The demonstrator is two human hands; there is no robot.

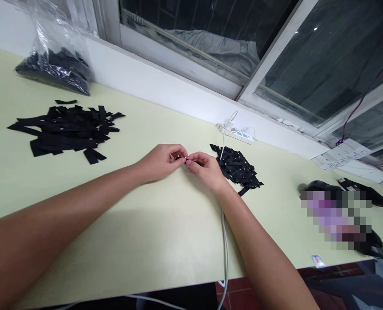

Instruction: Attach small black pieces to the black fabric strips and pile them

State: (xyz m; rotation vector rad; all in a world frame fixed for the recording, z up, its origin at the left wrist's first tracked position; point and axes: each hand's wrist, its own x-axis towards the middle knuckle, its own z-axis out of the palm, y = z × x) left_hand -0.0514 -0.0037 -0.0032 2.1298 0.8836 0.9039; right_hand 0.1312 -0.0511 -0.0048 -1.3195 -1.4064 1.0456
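Note:
My left hand [163, 162] and my right hand [205, 168] meet at the middle of the pale green table [152, 224]. Between their fingertips they pinch one small black fabric piece [185, 160], mostly hidden by the fingers. Just right of my right hand lies a heap of small black fabric pieces [238, 168]. A larger heap of longer black strips [65, 129] lies at the left, well away from both hands.
A clear plastic bag of black pieces [54, 64] stands at the far left by the wall. A white power strip [239, 134] sits under the window, its white cable [224, 241] running past my right arm over the table edge. Black objects [366, 196] lie at the right.

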